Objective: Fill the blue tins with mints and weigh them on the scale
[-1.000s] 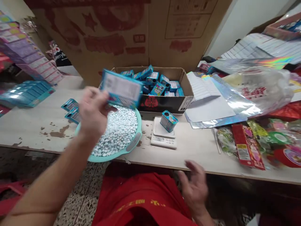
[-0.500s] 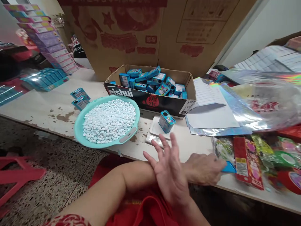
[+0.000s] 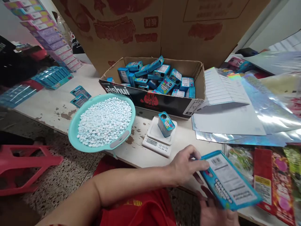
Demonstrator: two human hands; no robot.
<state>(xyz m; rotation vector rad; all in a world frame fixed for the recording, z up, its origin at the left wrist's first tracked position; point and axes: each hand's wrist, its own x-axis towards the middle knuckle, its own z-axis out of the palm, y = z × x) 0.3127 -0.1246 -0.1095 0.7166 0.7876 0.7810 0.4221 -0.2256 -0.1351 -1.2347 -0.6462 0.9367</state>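
My left hand [image 3: 185, 166] reaches across to the right, its thumb and fingers closed on the left corner of a large blue box [image 3: 230, 182] with a white label panel. Under the lower edge of that box is my right hand [image 3: 218, 213], blurred, its fingers partly hidden. A small blue tin [image 3: 166, 124] stands on the white scale [image 3: 157, 141], whose display is lit. To the left, the turquoise bowl [image 3: 73, 125] holds many small white candies [image 3: 105, 121].
Behind the scale, an open carton [image 3: 174, 108] holds several small blue tins. White and silvery sheets [image 3: 230, 122] lie at right, beside red and green packets [image 3: 263, 182]. Blue packs [image 3: 51, 77] and stacked boxes [image 3: 55, 40] stand at left. A pink stool [image 3: 28, 163] is on the floor.
The large blue box has come up into view at the right, held by my left hand. My right hand has moved from beside the scale to below the box. The view has shifted slightly.
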